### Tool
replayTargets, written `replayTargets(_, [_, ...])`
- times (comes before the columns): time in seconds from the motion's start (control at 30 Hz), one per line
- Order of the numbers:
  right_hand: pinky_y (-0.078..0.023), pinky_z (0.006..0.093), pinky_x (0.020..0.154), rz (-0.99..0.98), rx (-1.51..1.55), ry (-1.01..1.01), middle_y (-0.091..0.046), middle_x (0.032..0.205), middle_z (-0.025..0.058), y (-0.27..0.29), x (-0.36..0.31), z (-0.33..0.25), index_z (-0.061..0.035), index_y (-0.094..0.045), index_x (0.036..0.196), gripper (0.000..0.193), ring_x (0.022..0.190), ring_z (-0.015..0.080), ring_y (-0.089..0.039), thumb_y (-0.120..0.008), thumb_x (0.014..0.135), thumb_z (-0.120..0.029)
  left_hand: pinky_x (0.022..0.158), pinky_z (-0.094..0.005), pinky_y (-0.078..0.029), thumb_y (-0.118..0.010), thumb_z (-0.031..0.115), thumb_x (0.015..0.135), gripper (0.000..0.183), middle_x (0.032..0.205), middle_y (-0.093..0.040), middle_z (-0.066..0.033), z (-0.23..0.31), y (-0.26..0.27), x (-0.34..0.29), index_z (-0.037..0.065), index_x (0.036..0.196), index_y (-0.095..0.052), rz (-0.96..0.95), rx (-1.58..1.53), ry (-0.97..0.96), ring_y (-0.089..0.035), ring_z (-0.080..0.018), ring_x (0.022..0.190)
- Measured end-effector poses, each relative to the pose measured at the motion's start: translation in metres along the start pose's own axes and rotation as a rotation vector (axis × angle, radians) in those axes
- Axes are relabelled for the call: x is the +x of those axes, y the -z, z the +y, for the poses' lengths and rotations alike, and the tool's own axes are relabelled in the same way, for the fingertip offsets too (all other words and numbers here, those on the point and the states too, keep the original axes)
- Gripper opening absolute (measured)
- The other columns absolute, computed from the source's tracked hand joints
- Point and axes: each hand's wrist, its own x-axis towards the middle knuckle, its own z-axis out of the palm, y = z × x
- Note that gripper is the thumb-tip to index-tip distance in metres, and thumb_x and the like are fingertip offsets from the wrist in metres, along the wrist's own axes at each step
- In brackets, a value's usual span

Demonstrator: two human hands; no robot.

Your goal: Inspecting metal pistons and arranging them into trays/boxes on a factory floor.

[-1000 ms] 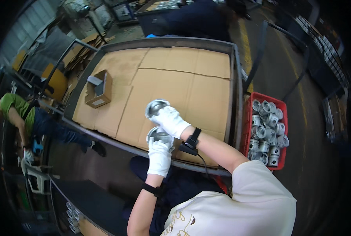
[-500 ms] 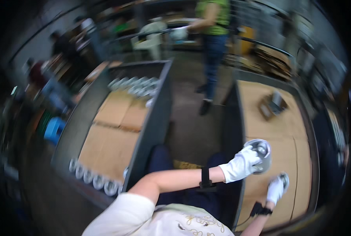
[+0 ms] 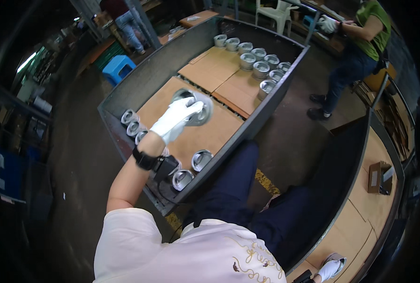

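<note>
Head view: left hand [image 3: 174, 121] gripped a blurred metal piston [image 3: 203, 115] above the cardboard [image 3: 214, 139] lining the left bin [image 3: 172, 54]. Right hand [image 3: 330, 270], near the lower right edge, touched a second piston [image 3: 336, 257] over the right bin [image 3: 364, 134]; whether its fingers had closed, could not tell.

We note hands [image 3: 176, 120] in white gloves [image 3: 167, 127]; black wrist straps [image 3: 145, 160], cable [image 3: 165, 199]; white short-sleeved shirt [image 3: 186, 257], gold script [image 3: 253, 257]; navy trousers [image 3: 228, 181].
</note>
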Motion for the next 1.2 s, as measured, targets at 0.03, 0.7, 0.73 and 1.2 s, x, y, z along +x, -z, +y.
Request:
replayTargets(0.03, [-0.049, 0.0319, 0.084, -0.009, -0.005, 0.017, -0.065, 0.110, 0.0187, 0.003, 0.000, 0.003, 0.0022, -0.060, 0.114, 0.031, 0.101, 0.0270, -0.062, -0.045, 0.095, -0.017, 0.075, -0.0306, -0.047, -0.060, 0.026, 0.088, 0.025, 0.098, -0.064, -0.0081, -0.030, 0.005, 0.018, 0.004, 0.099, -0.064, 0.047, 0.299, 0.033, -0.059, -0.0167, 0.088])
replayTargets(0.7, [-0.049, 0.0329, 0.083, -0.063, 0.127, 0.355, -0.063, 0.112, 0.0156, 0.097, 0.032, -0.087, -0.0004, -0.057, 0.120, 0.034, 0.100, 0.0252, -0.060, -0.047, 0.092, -0.017, 0.065, -0.0437, -0.051, -0.056, 0.020, 0.082, 0.021, 0.082, -0.067, -0.0201, -0.338, -0.032, 0.036, 0.002, 0.079, -0.067, 0.008, 0.767, 0.051, -0.065, -0.0345, 0.074])
replayTargets(0.73, [-0.049, 0.0329, 0.083, -0.064, 0.135, 0.368, -0.063, 0.112, 0.0154, 0.104, 0.033, -0.092, -0.0006, -0.057, 0.120, 0.034, 0.100, 0.0251, -0.060, -0.048, 0.092, -0.017, 0.065, -0.0435, -0.051, -0.055, 0.020, 0.082, 0.021, 0.081, -0.067, -0.0202, -0.330, -0.036, 0.033, 0.003, 0.079, -0.067, -0.015, 0.796, 0.069, -0.065, -0.0344, 0.074])
replayTargets(1.2, [-0.047, 0.0291, 0.084, -0.238, 0.665, 0.247, -0.061, 0.110, 0.0112, 0.195, 0.013, -0.243, 0.0021, -0.053, 0.125, 0.034, 0.097, 0.0199, -0.058, -0.047, 0.094, -0.012, 0.100, -0.0385, -0.041, -0.059, 0.042, 0.088, 0.054, 0.125, -0.054, -0.0212, -0.037, -0.076, -0.002, 0.001, 0.123, -0.054, -0.115, 0.436, -0.125, -0.053, -0.0313, 0.117])
